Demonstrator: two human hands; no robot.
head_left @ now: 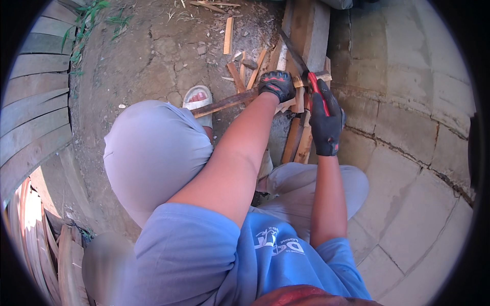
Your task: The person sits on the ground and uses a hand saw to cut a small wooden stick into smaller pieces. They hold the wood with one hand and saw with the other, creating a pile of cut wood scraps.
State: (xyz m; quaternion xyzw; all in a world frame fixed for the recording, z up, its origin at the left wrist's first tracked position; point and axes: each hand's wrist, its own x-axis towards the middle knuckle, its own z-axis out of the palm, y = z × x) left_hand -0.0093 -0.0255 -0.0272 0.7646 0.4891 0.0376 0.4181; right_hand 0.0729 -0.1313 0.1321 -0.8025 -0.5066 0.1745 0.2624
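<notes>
My left hand (277,85), in a black glove with red marks, is closed round a long, narrow wooden strip (224,104). One end of the strip reaches back toward my left foot; the other shows just to the right of my fist. Wrapped in a matching black glove, my right hand (326,121) grips the red handle (317,91) of a large knife. Its dark blade (293,50) points away from me and to the left, close beside the strip's right end. Under the strip's right end lie pieces of wood, partly hidden by my hands.
A thick wooden beam (317,31) runs away from me beyond my hands. Several wood offcuts (228,36) lie on the dirt. Short wood pieces (298,140) rest below my hands. Concrete paving (408,117) spans the right; boards (38,76) line the left. My sandalled foot (198,96) is near the strip.
</notes>
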